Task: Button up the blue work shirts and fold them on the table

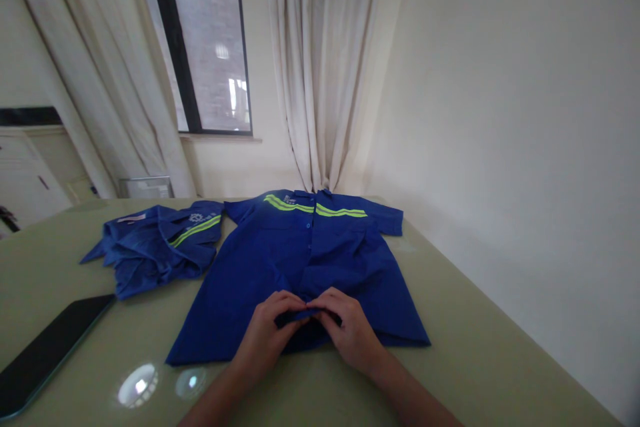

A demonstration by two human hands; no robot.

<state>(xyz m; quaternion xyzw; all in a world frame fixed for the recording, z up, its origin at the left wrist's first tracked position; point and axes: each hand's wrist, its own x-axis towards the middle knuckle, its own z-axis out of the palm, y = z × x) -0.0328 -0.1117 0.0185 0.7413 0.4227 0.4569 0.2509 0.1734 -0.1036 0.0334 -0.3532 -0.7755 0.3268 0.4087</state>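
Note:
A blue short-sleeved work shirt (250, 267) lies spread front side up, its collar at the far end and its hem toward me. Yellow-green reflective stripes cross its chest, and a button placket runs down the middle. My left hand (270, 327) pinches the front edge near the bottom of the placket. Right beside it, my right hand (345, 327) pinches the same spot, fingertips nearly meeting the left ones. The cloth between them is lifted a little off the table. Whether a button sits between the fingers is hidden.
A second blue shirt (165, 247) lies crumpled to the left of the first. Nearer, at the left edge, is a flat black panel (55, 353). The pale green table (480, 353) meets a white wall (525, 147) on the right. Curtains (325, 67) hang behind.

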